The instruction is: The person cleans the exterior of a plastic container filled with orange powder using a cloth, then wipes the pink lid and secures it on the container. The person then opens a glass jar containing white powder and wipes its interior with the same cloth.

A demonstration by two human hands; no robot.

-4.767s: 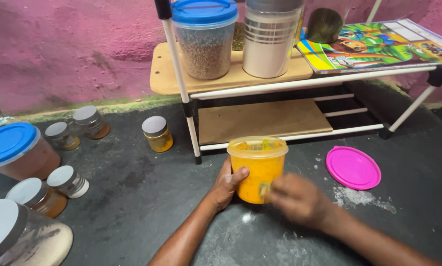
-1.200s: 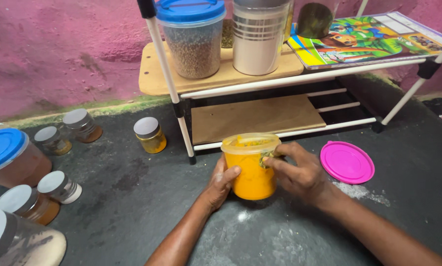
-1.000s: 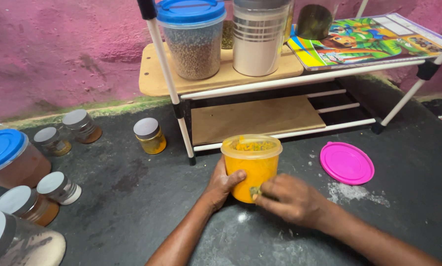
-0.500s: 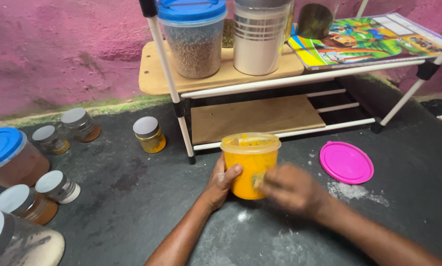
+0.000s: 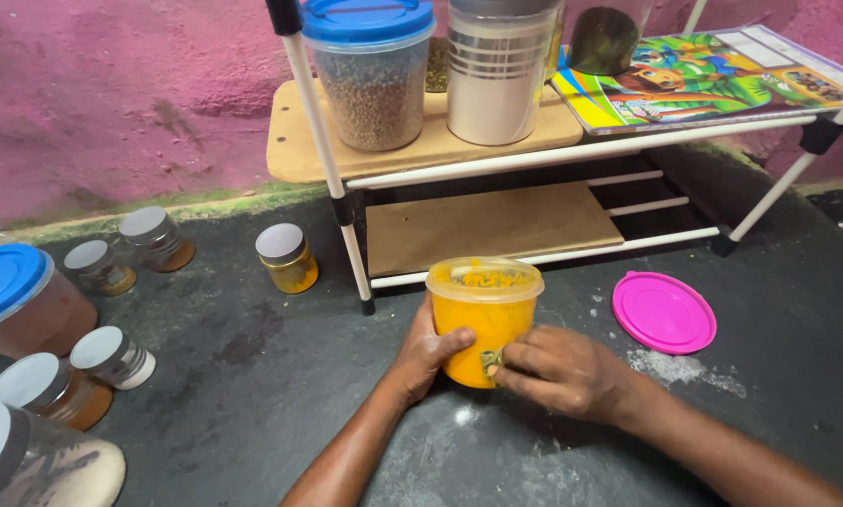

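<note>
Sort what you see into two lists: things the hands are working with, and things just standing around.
In use:
left hand
right hand
yellow tub
small scrap pinched against it
pink lid

Standing around:
small jars
blue-lidded container
metal canister
picture book
rack

A dark, rough stone floor [image 5: 252, 376] carried everything. On it stood an open round plastic tub of yellow powder [image 5: 483, 319], with a flat round pink plastic lid [image 5: 664, 311] lying well apart to its right beside a patch of spilled white powder [image 5: 666, 364]. Small glass jars with silver caps [image 5: 112, 357] stood at the left near a blue-lidded plastic container [image 5: 13, 296]. A white-framed rack with wooden shelves [image 5: 459, 141] stood on the floor behind, bearing a blue-lidded jar of grain [image 5: 370, 70] and a steel canister [image 5: 498, 70].
</note>
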